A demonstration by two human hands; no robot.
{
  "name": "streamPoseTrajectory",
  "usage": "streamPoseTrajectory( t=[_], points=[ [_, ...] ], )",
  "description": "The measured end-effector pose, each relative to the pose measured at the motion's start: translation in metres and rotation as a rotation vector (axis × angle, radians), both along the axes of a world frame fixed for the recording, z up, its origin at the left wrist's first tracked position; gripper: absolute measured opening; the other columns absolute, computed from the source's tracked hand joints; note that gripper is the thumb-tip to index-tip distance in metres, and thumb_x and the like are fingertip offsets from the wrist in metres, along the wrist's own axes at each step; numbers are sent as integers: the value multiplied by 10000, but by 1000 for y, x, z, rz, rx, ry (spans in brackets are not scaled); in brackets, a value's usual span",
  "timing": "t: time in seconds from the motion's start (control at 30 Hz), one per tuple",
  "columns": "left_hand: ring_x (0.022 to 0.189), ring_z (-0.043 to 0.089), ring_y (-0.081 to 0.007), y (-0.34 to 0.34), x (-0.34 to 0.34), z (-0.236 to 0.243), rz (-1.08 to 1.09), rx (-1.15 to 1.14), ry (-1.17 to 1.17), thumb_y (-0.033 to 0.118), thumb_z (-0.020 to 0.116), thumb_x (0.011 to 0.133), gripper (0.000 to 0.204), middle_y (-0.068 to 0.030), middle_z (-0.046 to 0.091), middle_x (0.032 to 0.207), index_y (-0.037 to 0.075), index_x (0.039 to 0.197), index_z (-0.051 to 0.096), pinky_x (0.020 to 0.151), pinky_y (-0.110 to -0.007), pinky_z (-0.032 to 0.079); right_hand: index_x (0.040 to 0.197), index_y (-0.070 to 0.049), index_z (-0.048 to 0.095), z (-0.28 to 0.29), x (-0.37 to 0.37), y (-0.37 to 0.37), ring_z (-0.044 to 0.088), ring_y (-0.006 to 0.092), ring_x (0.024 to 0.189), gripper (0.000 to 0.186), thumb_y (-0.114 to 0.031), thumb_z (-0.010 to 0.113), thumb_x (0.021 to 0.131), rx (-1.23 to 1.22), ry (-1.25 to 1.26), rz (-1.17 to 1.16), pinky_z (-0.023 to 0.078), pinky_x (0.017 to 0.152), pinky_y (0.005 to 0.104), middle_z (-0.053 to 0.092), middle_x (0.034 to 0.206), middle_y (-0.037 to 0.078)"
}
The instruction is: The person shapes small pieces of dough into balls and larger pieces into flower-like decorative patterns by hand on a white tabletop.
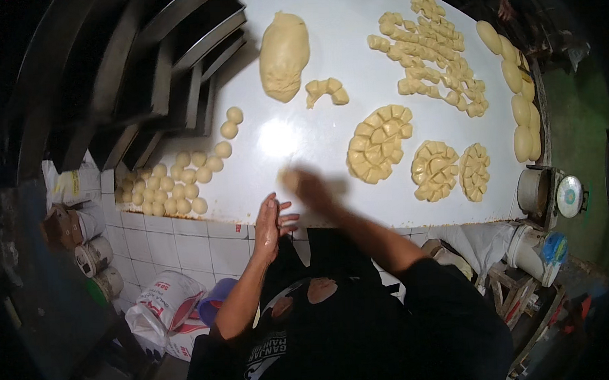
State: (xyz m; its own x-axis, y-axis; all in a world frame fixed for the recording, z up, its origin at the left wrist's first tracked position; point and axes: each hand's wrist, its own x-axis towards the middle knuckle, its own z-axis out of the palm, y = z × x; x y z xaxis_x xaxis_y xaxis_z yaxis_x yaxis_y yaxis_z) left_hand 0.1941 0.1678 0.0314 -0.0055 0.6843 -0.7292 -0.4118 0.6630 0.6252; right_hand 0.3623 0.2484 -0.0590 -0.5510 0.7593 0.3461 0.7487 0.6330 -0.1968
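Observation:
My left hand [268, 227] is at the table's near edge, its fingers apart and nothing in them. Just to its right and farther in, my right hand [310, 190] is smeared by motion over the white tabletop [250, 182]. A pale patch, perhaps dough, shows at its left side, but the blur hides whether the fingers hold it. Many small round dough balls [160, 183] lie in a group to the left. Beyond my hands are a large smooth dough lump [284, 58] and a short curved strip of dough pieces [327, 91]. Cut dough rounds [378, 144] lie to the right.
Stacked dark metal trays [193, 45] stand at the left. Rows of cut dough pieces [434, 55] and oval dough loaves [522, 136] lie at the far right. A metal pot [534, 190] stands beside the right edge; white sacks [167, 301] sit below left.

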Motion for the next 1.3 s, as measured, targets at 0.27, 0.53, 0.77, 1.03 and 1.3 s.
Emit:
streamPoseTrajectory(
  t=[0.27, 0.53, 0.77, 1.03, 1.3],
  points=[
    [865, 630, -128, -5, -6, -15, -87, 71, 387, 326, 520, 1149, 390, -51, 701, 1014, 9, 1280, 704, 752, -284, 520, 1177, -21, 664, 50, 54, 109, 682, 389, 1027, 268, -140, 710, 941, -250, 574, -190, 567, 856, 523, 687, 1094, 182],
    [892, 607, -117, 50, -21, 10, -157, 268, 312, 395, 504, 1157, 474, -59, 683, 1098, 5, 1394, 632, 782, -268, 508, 1113, -23, 607, 36, 8, 136, 696, 424, 955, 195, -197, 540, 1054, -714, 429, -274, 555, 839, 509, 697, 1028, 224],
    [903, 652, -117, 24, -49, -17, -59, 63, 69, 357, 534, 1151, 461, -100, 686, 1228, 19, 1464, 566, 734, -268, 539, 1185, -61, 653, 65, -32, -14, 719, 351, 948, 326, -186, 804, 924, -829, 631, -332, 570, 826, 451, 706, 1093, 169],
    [1509, 439, -333, 60, -76, -13, -1117, 970, 1428, 303, 690, 1004, 553, -49, 512, 1625, 160, 1525, 569, 1225, -689, 241, 1130, -38, 679, 70, -20, -38, 657, 363, 1027, 221, -97, 733, 924, -618, 660, -622, 552, 894, 453, 662, 1082, 136],
    [1592, 337, -279, 127, -35, -18, -1322, 1145, 1306, 354, 578, 1079, 579, 7, 447, 1690, 193, 1621, 455, 1283, -636, 207, 1011, -32, 729, 108, 25, -17, 710, 331, 999, 155, -175, 726, 954, -1202, 72, -73, 561, 862, 481, 752, 1034, 162]
  ],
)
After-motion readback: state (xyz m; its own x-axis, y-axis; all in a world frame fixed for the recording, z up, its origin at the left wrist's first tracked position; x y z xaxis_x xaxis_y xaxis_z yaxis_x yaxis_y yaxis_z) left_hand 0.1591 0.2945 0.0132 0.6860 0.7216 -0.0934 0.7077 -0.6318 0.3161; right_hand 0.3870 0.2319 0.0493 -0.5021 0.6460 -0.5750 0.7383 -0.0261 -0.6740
